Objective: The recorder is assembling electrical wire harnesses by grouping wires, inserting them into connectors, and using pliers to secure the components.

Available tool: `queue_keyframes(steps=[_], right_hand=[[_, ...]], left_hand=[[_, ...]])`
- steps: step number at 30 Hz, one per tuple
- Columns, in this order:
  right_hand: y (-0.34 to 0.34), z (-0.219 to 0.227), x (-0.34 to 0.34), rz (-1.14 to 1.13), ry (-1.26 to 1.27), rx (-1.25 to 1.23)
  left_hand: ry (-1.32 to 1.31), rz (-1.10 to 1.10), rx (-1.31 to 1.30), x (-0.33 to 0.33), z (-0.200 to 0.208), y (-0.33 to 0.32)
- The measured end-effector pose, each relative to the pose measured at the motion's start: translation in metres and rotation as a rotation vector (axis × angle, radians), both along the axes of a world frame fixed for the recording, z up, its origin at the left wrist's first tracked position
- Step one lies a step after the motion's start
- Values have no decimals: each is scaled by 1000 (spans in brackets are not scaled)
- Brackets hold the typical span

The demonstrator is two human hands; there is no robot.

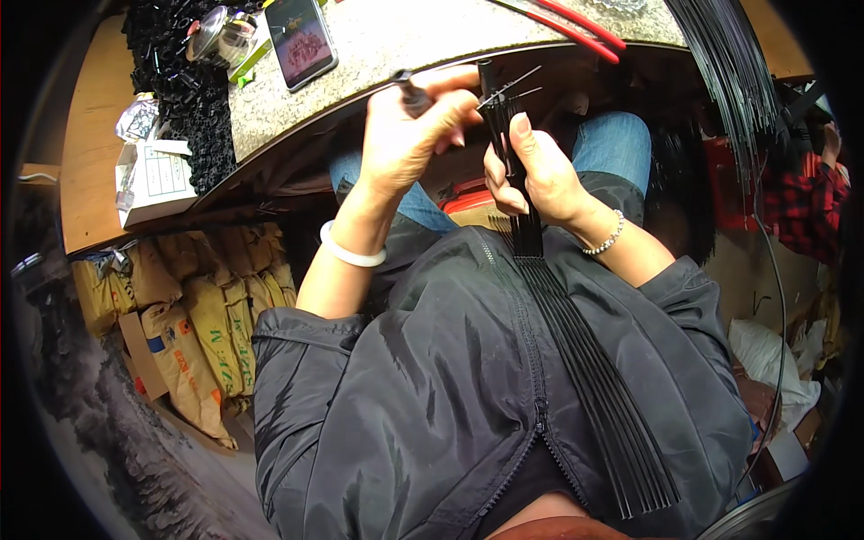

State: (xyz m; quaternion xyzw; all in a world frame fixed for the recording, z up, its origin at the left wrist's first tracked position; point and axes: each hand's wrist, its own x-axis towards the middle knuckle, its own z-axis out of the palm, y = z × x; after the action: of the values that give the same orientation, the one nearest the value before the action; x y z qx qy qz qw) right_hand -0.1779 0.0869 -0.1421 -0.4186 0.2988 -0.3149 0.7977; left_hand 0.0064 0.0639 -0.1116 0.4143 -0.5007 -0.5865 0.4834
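Observation:
My right hand (540,171) is closed around what looks like a folded umbrella frame (526,236), a bundle of thin black ribs. Its long ribs (607,387) fan down across my dark jacket. Several thin metal rods (515,93) stick out crosswise near its top end. Just left of that top, my left hand (405,135) is closed with thumb and index finger pointing at the frame; it is slightly blurred. A short dark cylindrical piece (412,92) shows in its grip, and I cannot make out its kind. Whether the left fingertips touch the frame is unclear.
On the speckled tabletop (297,117) lie a phone (301,40), red-handled pliers (576,27) and a heap of small black parts (180,72). A white box (155,184) stands at the left. Long thin rods (733,81) hang over the right side. Sacks (184,360) are stacked below left.

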Motion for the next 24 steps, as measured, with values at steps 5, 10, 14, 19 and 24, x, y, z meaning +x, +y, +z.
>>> queue_keyframes(steps=[5,10,14,19,24], right_hand=[[0,-1,1,-40,27,-18],[2,2,1,-37,31,-70],[3,4,3,-60,41,-76],[3,4,3,-93,38,-62],[3,2,0,-41,44,-74]], left_hand=[[-107,225,-316,-9,12,20],[-285,240,-427,-17,14,26],[-236,301,-441,-22,10,28],[-102,311,-384,-25,6,33],[201,199,-358,-8,12,20]])
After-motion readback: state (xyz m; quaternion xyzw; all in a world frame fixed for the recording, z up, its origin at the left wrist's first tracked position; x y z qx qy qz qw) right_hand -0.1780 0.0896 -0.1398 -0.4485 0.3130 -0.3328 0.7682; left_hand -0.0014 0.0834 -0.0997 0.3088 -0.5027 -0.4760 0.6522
